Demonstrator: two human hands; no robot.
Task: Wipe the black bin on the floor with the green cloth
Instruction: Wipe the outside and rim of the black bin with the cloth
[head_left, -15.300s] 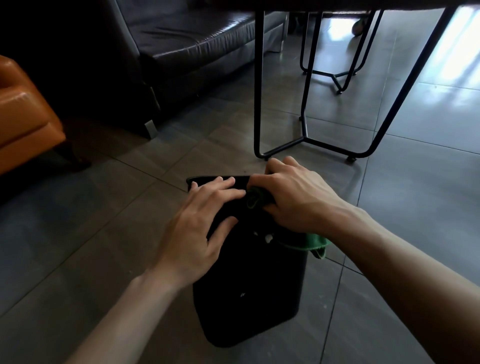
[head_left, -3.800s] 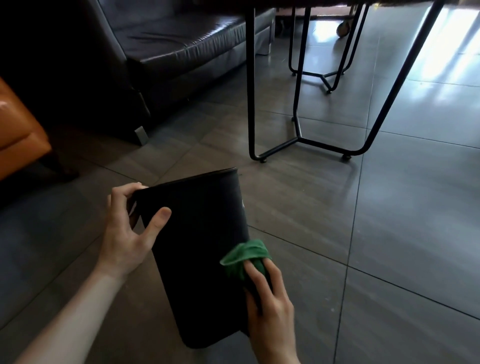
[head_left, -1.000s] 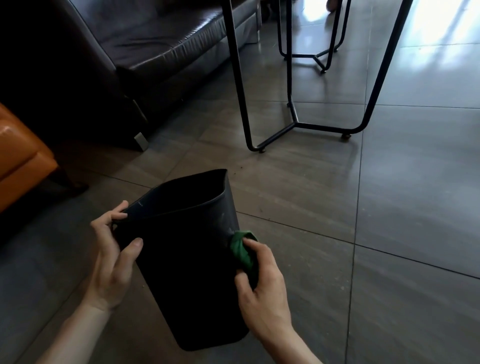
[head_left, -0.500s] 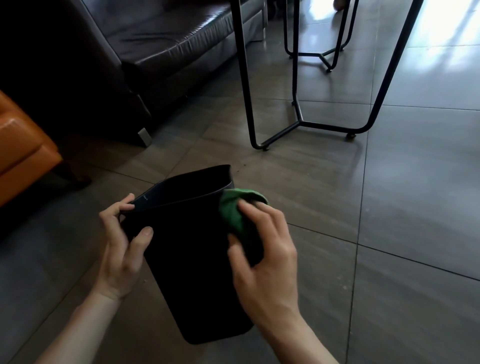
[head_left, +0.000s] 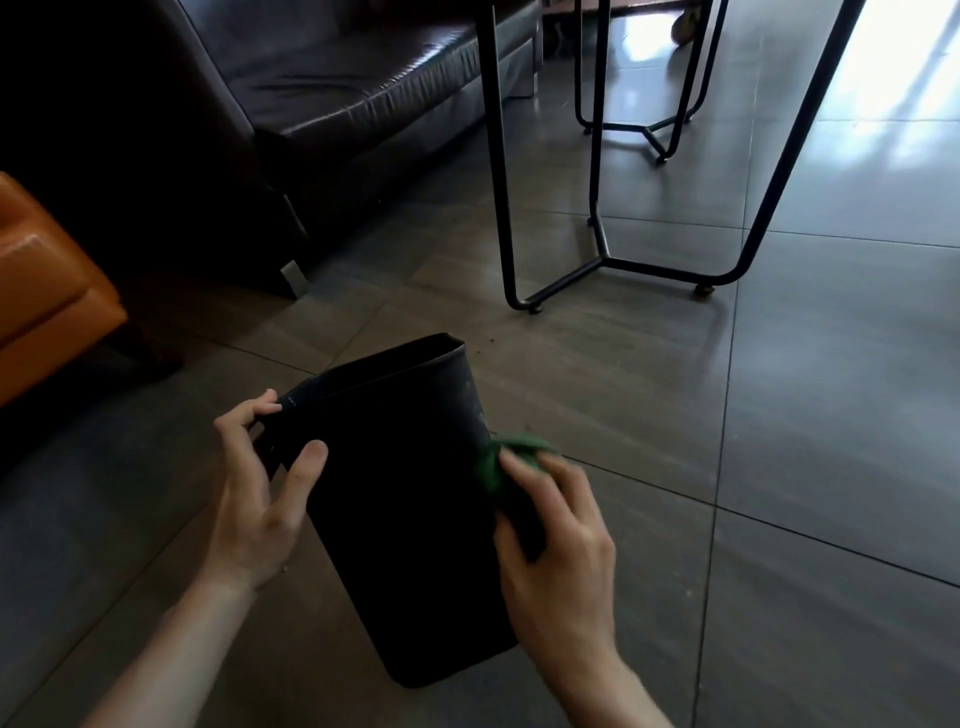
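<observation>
- The bin (head_left: 410, 514) stands on the tiled floor (head_left: 779, 415), tipped off upright, its base near the bottom edge of the view and its open top leaning away from me toward the table legs (head_left: 602, 244).
- My left hand (head_left: 265, 488) pinches the left corner of the rim, thumb on the outer wall and fingers hooked over the edge; this grip steadies the bin.
- My right hand (head_left: 556, 545) is closed around the bunched cloth (head_left: 511, 457) and presses it against the bin's right side wall, roughly a third of the way down from the rim.
- To wipe well, I judge that I should keep the left pinch firm so the bin cannot slide, keep the cloth flat to the wall, and stroke the full height from rim to base.
- Compared with half a second ago, the cloth sits lower: then it covered the right corner of the rim, now it is below it on the wall. The left hand's hold is unchanged.
</observation>
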